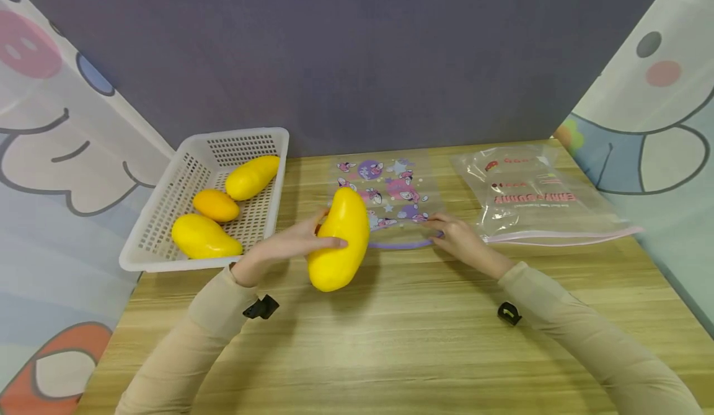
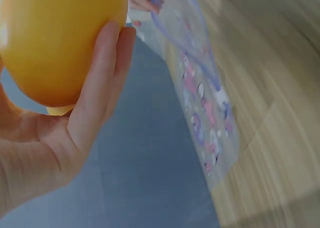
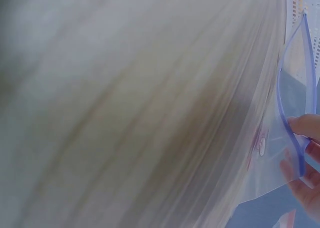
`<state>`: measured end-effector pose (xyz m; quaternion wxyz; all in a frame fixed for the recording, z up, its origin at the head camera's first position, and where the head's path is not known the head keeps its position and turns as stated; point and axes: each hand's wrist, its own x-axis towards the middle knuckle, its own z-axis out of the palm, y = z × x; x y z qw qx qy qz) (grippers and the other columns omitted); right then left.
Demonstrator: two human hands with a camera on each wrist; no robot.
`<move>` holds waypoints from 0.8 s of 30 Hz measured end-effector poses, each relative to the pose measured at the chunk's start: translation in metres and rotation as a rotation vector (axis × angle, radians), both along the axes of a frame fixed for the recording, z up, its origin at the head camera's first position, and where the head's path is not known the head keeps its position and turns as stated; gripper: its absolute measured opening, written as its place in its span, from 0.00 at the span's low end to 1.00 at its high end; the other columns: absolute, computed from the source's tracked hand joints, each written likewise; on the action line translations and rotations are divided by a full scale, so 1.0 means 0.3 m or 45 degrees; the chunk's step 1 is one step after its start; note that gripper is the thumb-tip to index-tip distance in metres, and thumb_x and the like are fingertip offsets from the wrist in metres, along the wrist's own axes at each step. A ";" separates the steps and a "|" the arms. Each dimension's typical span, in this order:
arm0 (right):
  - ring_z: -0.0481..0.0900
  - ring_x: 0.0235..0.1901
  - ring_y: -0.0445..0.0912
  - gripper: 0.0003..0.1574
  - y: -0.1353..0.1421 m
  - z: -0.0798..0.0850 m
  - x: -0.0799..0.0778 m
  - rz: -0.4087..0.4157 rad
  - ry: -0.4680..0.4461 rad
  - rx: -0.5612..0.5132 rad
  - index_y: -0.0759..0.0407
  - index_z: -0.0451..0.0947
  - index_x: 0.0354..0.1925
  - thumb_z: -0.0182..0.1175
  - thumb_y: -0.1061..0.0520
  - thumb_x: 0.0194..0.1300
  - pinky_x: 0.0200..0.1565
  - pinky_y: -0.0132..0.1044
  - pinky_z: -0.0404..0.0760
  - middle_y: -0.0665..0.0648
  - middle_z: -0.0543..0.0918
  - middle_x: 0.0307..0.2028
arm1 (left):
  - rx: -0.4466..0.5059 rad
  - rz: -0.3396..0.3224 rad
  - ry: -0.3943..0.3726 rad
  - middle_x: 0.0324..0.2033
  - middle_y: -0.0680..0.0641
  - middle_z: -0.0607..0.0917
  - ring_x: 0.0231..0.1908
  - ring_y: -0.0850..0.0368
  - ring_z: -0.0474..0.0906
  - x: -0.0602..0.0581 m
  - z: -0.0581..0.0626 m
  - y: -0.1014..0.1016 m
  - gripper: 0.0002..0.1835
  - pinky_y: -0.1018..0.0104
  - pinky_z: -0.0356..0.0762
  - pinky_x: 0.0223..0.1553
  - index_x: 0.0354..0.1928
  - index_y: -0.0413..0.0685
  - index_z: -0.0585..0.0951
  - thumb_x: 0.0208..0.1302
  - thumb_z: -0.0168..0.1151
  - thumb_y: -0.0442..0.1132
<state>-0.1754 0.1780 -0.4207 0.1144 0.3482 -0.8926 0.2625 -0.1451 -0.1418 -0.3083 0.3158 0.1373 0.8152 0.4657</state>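
Observation:
A large yellow mango [image 1: 347,226] is held up over the table in my left hand [image 1: 292,236], with the thumb across its near side and the other fingers partly hidden behind it. In the left wrist view, the fingers curl round the mango [image 2: 62,42]. My right hand [image 1: 458,239] pinches the right end of the purple zip edge of a clear printed zip bag [image 1: 385,183]. The right wrist view has the bag's mouth gaping, with the thumb at the purple edge [image 3: 281,95] and fingers behind the film. The mango is beside the bag's mouth, to the left.
A white plastic basket [image 1: 131,251] at the left bears several yellow mangoes, among them a small orange-yellow one [image 1: 216,205]. Another clear zip bag [image 1: 524,198] with red print and a pink zip lies flat at the right. Behind the wooden table [image 1: 390,353] rises a grey panel [image 1: 357,62].

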 end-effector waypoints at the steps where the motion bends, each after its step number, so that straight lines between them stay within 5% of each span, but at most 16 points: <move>1: 0.79 0.31 0.51 0.25 0.000 0.000 0.000 0.001 0.000 -0.005 0.69 0.76 0.44 0.65 0.72 0.43 0.34 0.35 0.80 0.64 0.77 0.40 | -0.002 0.004 -0.021 0.48 0.39 0.72 0.41 0.50 0.75 0.000 -0.008 0.006 0.42 0.59 0.76 0.39 0.65 0.44 0.47 0.55 0.58 0.49; 12: 0.79 0.32 0.52 0.26 -0.002 0.004 0.002 -0.007 0.019 -0.019 0.70 0.76 0.44 0.65 0.72 0.41 0.35 0.36 0.80 0.63 0.77 0.39 | 0.029 -0.064 -0.093 0.47 0.41 0.73 0.40 0.51 0.75 0.017 -0.071 0.075 0.41 0.59 0.78 0.33 0.65 0.47 0.49 0.55 0.57 0.49; 24: 0.79 0.33 0.52 0.29 -0.006 0.008 0.001 0.015 0.037 -0.046 0.67 0.75 0.46 0.66 0.72 0.41 0.34 0.35 0.80 0.63 0.77 0.40 | 0.071 -0.043 -0.231 0.44 0.43 0.75 0.38 0.52 0.76 0.020 -0.153 0.149 0.40 0.57 0.78 0.32 0.65 0.48 0.51 0.55 0.56 0.52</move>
